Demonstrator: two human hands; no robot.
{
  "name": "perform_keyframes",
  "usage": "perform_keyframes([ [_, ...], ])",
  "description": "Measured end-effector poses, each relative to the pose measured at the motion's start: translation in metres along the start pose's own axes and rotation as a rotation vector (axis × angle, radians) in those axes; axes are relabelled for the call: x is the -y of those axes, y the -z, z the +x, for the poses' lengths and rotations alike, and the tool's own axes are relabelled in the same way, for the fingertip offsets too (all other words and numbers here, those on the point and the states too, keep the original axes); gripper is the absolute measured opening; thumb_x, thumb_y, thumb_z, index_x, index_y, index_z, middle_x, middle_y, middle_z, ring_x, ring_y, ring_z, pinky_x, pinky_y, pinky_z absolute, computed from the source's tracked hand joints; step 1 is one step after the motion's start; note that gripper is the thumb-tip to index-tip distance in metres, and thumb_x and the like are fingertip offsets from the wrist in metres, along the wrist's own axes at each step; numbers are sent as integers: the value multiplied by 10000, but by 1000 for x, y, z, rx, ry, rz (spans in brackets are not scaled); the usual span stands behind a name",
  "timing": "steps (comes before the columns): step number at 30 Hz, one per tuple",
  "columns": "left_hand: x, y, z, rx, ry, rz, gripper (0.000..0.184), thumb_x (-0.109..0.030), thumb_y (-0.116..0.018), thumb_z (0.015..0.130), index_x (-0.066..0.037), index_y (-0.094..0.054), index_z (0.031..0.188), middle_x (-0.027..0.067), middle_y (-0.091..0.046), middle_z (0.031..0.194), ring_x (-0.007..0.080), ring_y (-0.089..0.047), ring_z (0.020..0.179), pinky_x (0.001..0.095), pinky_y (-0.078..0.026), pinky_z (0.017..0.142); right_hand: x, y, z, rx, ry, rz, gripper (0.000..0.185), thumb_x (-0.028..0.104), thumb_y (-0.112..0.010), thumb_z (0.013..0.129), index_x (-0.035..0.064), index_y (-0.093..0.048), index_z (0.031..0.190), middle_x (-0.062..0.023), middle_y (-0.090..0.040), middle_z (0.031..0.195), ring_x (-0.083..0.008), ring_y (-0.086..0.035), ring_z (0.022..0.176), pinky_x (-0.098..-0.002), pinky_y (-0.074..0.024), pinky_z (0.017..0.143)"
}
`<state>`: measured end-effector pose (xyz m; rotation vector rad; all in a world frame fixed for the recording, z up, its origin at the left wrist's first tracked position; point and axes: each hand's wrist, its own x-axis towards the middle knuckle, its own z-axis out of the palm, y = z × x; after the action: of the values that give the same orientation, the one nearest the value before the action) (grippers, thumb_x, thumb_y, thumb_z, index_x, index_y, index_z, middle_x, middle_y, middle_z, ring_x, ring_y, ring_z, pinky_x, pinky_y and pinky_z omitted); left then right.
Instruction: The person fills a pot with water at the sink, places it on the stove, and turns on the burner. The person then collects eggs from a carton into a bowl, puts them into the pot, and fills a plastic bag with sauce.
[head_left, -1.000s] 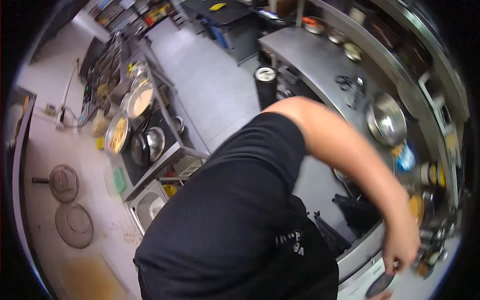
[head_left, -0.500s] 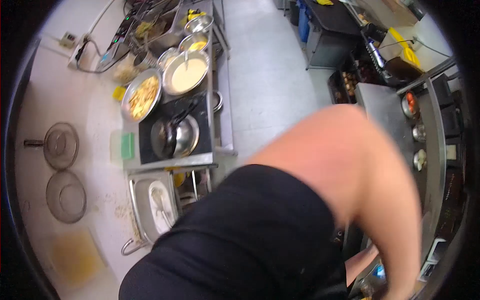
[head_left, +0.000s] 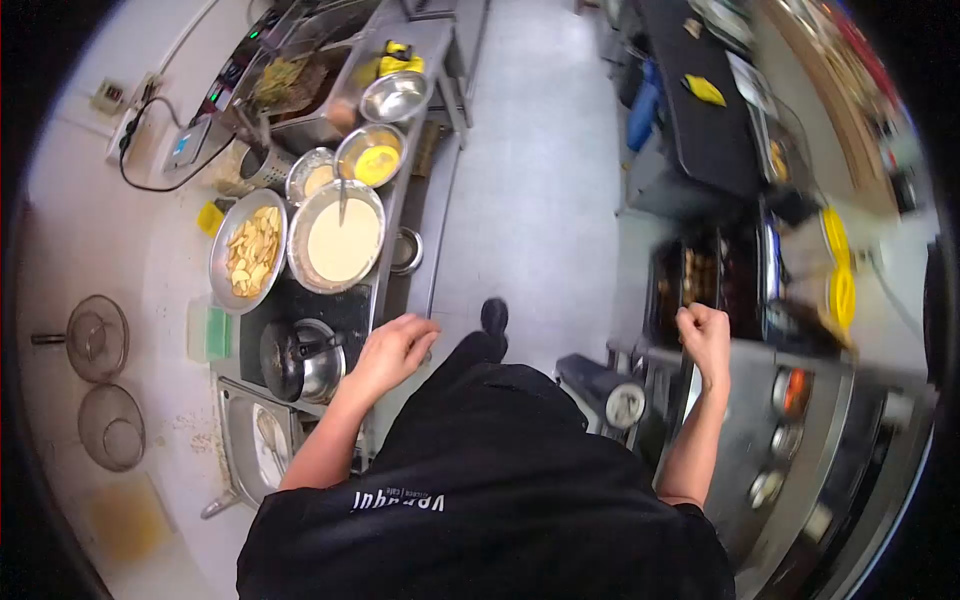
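Observation:
My left hand (head_left: 395, 352) is beside the left counter, near a dark pan (head_left: 282, 362) and steel bowl; its fingers are loosely bent and partly apart, with nothing seen in it. On the right, my right hand (head_left: 704, 335) is raised in a closed fist, nothing visible in it. A large bowl of pale batter (head_left: 343, 240) with a utensil stands on the left counter. Beside it are a bowl of cut pale pieces (head_left: 250, 248), a bowl with yellow contents (head_left: 372, 158) and a small bowl (head_left: 316, 177).
A sink (head_left: 255, 440) lies at lower left, two strainers (head_left: 98, 338) further left. A dark cylinder (head_left: 605, 392) stands near my right side. Ahead right is a black-topped counter (head_left: 690, 130); small bowls (head_left: 788, 390) stand on the steel counter at right. Floor (head_left: 535, 180) runs between.
My body and view have turned from the right counter toward the aisle. Both hands are now in front of me and apart; before, they were at the right counter, partly hidden or blurred.

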<state>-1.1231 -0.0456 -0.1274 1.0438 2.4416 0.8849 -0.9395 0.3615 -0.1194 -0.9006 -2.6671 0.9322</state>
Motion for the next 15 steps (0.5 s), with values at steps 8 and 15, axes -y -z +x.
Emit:
perform_keyframes([
  [8,69,-26,218,-37,-113,-23,157,-190,-578,871,-65,-647,937,118,-623,883,309,-616,810,395,-488,704,134,-112,210,477,309,-57,332,235,-586,886,-18,-580,671,-185,-548,576,-319,-560,519,-394,-426,525],
  [15,82,46,390,-288,-73,-122,163,-191,-564,882,-58,-641,935,102,-627,881,316,-609,797,400,-486,696,158,-110,395,671,435,2,238,135,-537,908,67,-593,1128,-136,-630,649,-274,-639,628,-339,-480,618],
])
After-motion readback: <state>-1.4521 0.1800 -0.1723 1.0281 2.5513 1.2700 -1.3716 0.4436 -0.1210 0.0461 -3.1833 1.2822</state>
